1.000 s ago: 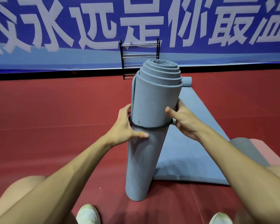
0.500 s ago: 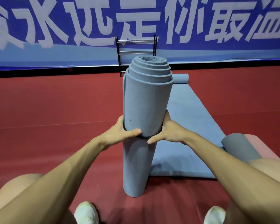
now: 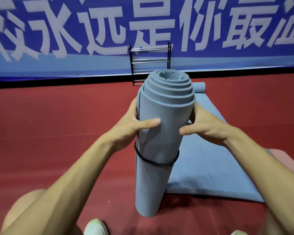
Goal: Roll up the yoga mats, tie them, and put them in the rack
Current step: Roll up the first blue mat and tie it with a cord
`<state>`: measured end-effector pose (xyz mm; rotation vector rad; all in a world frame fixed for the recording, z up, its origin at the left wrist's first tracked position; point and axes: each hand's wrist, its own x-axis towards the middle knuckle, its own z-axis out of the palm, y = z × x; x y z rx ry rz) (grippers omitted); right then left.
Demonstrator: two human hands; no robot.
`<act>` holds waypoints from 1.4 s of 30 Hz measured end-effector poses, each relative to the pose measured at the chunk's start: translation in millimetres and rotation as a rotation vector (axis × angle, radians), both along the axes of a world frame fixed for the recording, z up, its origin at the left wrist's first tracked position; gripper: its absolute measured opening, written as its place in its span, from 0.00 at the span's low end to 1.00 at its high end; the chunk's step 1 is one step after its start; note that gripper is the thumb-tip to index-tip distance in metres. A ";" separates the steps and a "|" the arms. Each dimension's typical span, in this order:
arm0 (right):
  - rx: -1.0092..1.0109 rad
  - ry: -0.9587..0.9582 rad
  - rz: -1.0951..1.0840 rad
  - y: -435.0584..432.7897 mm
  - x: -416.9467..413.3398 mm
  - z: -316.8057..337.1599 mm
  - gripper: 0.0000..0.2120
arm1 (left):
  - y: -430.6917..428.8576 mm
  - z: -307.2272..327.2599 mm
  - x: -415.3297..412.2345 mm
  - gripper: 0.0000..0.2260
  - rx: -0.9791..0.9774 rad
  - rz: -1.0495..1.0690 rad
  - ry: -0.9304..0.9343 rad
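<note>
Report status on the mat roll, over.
Copy: left hand and right hand grip the upright rolled mat. Black band rings its middle. Unrolled mat lies beside it, toward the rack.

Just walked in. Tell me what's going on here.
A person steadies a rolled yoga mat upright on the red floor, left grip and right grip both wrapped round its upper part. A black band circles the roll below them. A second mat lies mostly flat behind it, and the rack stands farther back by the blue banner.
</note>
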<state>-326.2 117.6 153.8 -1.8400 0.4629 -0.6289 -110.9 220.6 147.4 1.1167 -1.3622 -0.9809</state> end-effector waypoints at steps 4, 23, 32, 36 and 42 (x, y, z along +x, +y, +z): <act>0.191 -0.280 -0.056 26.0 7.3 23.5 0.44 | 6.6 30.6 -15.9 0.31 -0.101 -0.015 -0.030; 0.102 0.293 -0.424 56.7 73.1 78.0 0.34 | 9.2 107.0 -13.1 0.19 0.283 0.558 -0.754; -0.065 0.287 -0.514 41.8 71.2 60.1 0.22 | 0.0 90.4 -19.8 0.12 0.206 0.570 -1.055; -0.130 0.427 -0.567 35.7 62.5 63.6 0.22 | -3.3 92.3 -33.8 0.15 0.235 0.591 -1.068; 0.037 0.174 -0.575 43.3 75.6 52.7 0.27 | 2.7 78.6 -6.1 0.16 0.119 0.627 -0.433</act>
